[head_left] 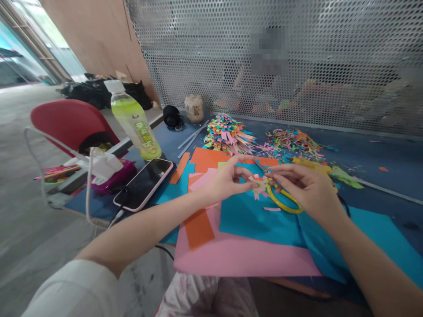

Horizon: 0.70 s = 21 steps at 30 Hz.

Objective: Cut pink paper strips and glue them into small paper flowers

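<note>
My left hand [228,178] pinches a small fringed paper piece [260,189] in pink and green, shaped like a flower. My right hand [307,187] grips scissors with yellow loop handles [287,208]; their blades point away, up and left, close beside the paper piece. Under both hands lies a blue paper sheet [257,222] on top of a larger pink sheet [244,259]. A thin pink paper strip [272,209] rests on the blue sheet below the scissors. Whether the blades touch the paper piece I cannot tell.
Behind the hands are a heap of fringed paper pieces [228,134] and a pile of scraps [294,143]. A yellow tool [312,165] is partly hidden by my right hand. A phone [145,185], a drink bottle [135,121] and a tissue box [112,176] stand left.
</note>
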Tool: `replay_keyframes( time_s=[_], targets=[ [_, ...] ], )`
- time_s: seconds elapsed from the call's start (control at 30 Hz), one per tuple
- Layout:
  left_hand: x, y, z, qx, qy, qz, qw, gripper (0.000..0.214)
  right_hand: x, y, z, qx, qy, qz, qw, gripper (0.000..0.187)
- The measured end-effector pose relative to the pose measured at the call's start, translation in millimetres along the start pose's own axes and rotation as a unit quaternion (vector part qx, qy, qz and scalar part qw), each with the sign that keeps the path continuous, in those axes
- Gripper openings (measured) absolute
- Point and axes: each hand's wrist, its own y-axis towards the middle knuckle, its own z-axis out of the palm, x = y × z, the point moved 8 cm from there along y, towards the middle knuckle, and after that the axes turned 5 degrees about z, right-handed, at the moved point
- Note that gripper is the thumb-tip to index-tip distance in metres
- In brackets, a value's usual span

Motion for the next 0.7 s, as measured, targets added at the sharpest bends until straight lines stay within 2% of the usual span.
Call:
replay_keyframes(
  time_s=[0.17, 0.3, 0.53, 0.7],
  targets=[
    [6, 3, -6.4, -0.014, 0.005, -0.004, 1.000, 0.061, -14, 0, 24, 0.132, 0.019, 0.061, 0.989, 0.032],
    [8, 5, -10.4, -0.023, -0.012, 0.013, 1.000, 0.062, -19, -6, 35, 0.223, 0.021, 0.085, 0.971, 0.029],
    [7, 7, -13.5, -0.053, -0.030, -0.004, 0.998, 0.061, -22, -5, 33, 0.243, -0.002, 0.100, 0.965, 0.026],
    [9, 8, -15.9, -0.078, -0.053, -0.026, 0.995, 0.062, -23, -7, 33, 0.282, -0.022, 0.116, 0.952, 0.027]
  ],
)
